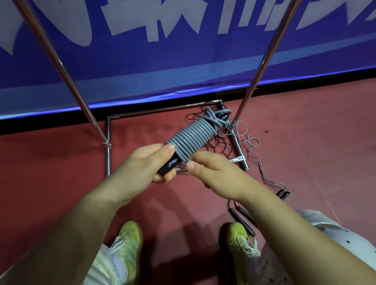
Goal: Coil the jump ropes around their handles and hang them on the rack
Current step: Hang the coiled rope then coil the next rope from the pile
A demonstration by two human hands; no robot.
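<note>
While the left hand (148,166) grips the black handles (168,165) to steady them, right hand (214,169) fingers pinch the grey rope (191,139), keeping coils tight before racking.

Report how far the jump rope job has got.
Done: the grey rope is wound in tight turns around its black handles.
In hand: the left hand grips the handles while the right hand pinches the coil's end.
Left: nothing visibly hangs on the rack; loose ropes lie on the floor.
</note>
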